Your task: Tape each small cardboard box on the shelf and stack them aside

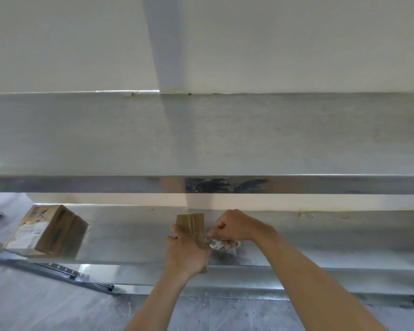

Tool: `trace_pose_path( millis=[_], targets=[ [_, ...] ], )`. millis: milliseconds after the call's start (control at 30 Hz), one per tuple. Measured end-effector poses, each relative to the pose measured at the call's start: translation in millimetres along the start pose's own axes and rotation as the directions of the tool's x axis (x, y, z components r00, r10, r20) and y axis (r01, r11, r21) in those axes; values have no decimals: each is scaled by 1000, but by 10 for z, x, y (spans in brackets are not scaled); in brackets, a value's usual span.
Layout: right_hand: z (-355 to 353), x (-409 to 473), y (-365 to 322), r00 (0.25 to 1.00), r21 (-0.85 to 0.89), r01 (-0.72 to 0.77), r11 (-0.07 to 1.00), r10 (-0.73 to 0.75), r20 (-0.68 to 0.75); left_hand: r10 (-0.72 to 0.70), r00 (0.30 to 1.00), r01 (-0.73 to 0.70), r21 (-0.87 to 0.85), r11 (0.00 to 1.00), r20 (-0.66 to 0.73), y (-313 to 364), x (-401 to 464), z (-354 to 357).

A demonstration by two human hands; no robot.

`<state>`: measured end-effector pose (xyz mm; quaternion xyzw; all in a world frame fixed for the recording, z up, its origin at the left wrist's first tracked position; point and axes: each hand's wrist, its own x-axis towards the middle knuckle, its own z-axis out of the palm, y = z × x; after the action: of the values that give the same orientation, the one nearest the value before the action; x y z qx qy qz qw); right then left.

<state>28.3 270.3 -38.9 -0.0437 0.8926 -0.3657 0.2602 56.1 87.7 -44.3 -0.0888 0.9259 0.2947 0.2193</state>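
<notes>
Centrally, taped brown box (191,226) in left grip (185,253); right grip (237,226) pinching tape roll (221,244).

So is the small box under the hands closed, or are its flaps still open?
Closed. The small box shows a flat top with tape strips running across it; the left hand holds it while the right hand pinches the tape roll.

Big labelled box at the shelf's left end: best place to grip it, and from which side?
Grip the big box across its two long side faces, coming from the front. It lies tilted on the shelf with nothing beside it, and it looks too wide for a one-hand top pinch.
</notes>
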Motion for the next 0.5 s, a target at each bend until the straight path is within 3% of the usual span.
trace_pose_path(
  millis=[200,500],
  targets=[
    [85,1,5,998,39,16,999,-13,-67,19,1000,-19,-29,999,5,-44,-11,-83],
    [23,-32,2,995,35,80,996,-77,-68,48,999,-46,-212,976,4,-193,-59,-140]
  ],
)
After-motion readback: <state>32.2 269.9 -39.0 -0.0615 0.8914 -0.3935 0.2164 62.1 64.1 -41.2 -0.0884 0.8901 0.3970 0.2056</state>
